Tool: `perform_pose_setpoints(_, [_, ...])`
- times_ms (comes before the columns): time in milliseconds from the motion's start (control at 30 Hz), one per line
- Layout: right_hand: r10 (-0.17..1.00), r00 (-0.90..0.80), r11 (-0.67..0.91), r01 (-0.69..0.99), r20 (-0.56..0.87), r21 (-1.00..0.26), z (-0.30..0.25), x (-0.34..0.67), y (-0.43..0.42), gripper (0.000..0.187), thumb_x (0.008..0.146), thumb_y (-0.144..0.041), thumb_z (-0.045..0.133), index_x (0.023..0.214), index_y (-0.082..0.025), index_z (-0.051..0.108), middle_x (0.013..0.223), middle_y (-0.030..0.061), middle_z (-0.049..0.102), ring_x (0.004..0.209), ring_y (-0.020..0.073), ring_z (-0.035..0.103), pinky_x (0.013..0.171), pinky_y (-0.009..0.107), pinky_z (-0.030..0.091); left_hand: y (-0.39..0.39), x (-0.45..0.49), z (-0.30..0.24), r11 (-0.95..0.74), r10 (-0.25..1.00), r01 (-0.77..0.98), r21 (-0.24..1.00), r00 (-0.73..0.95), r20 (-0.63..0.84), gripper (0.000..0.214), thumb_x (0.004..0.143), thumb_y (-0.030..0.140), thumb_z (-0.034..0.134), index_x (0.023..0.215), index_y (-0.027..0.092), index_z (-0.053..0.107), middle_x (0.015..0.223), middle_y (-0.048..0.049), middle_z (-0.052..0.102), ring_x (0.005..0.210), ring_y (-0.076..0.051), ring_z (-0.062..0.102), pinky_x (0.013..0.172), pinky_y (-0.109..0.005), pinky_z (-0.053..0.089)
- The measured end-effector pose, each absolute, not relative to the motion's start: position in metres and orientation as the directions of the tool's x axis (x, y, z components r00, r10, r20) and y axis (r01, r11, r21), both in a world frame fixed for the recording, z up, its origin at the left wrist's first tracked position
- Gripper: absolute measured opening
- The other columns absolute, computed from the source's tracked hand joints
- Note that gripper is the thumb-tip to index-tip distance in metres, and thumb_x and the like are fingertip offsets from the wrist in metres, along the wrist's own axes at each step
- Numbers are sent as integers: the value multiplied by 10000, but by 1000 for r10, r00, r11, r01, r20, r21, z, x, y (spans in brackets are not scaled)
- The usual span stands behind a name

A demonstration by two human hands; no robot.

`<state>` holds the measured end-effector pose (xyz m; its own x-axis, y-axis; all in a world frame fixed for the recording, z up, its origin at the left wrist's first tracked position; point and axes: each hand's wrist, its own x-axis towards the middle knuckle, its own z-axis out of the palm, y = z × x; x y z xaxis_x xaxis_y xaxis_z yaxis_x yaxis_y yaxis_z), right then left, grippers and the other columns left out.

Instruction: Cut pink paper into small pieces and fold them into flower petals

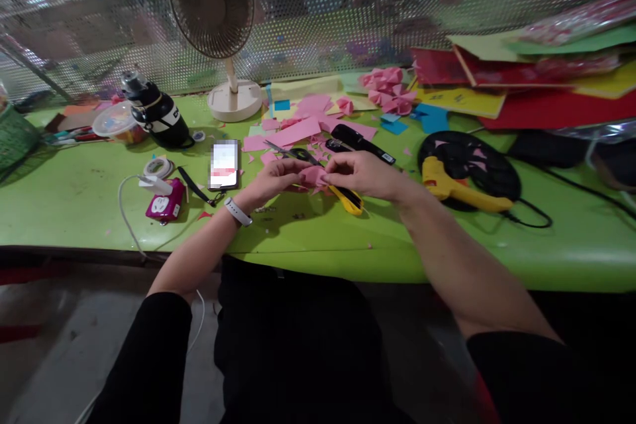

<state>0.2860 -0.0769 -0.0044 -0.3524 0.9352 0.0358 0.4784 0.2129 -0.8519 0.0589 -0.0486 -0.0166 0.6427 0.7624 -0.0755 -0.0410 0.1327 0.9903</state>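
Between my two hands is a small piece of pink paper (314, 177), folded or curled, just above the green table. My left hand (275, 179) pinches its left side, and my right hand (355, 174) pinches the right side. Under and beside the hands lie scissors (298, 154) with dark handles and a yellow-handled tool (350, 201), partly covered. A black stapler-like tool (362, 142) rests just behind my right hand. Pink paper strips and scraps (291, 134) spread out beyond my fingers.
Folded pink paper flowers (387, 89) sit at the back, near stacked coloured sheets (497, 73). On the right, a yellow glue gun (447, 189) lies on a black pad (477, 159). A fan (233, 99), black bottle (161, 116), phone (224, 164) and purple power adapter (166, 202) stand leftward.
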Motion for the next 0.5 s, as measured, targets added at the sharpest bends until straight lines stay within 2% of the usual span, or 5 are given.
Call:
perform_pose_setpoints(133, [938, -344, 229, 507, 48, -831, -7, 286, -75, 246, 772, -444, 677, 750, -201, 649, 730, 36, 685, 663, 175, 596, 634, 319, 453, -47, 58, -18, 132, 747, -45, 990, 661, -70, 278, 851, 136, 661, 1126, 115, 690, 1066, -115, 730, 880, -153, 720, 896, -369, 578])
perform_pose_setpoints(300, [937, -345, 236, 532, 47, -813, -6, 284, -77, 264, 765, -461, 670, 743, -200, 639, 724, 46, 691, 663, 183, 598, 636, 323, 456, -47, 59, -20, 110, 768, -13, 994, 636, -77, 306, 851, 253, 712, 1124, 116, 693, 1102, -125, 724, 920, -175, 715, 879, -383, 589])
perform_pose_setpoints(500, [942, -333, 223, 546, 35, -808, -1, 281, -82, 270, 760, -468, 689, 744, -201, 645, 709, 47, 688, 662, 189, 607, 629, 329, 469, -47, 62, -26, 122, 746, -34, 992, 662, -69, 354, 779, 285, 804, 1054, 91, 695, 978, -104, 752, 827, -134, 718, 841, -323, 594])
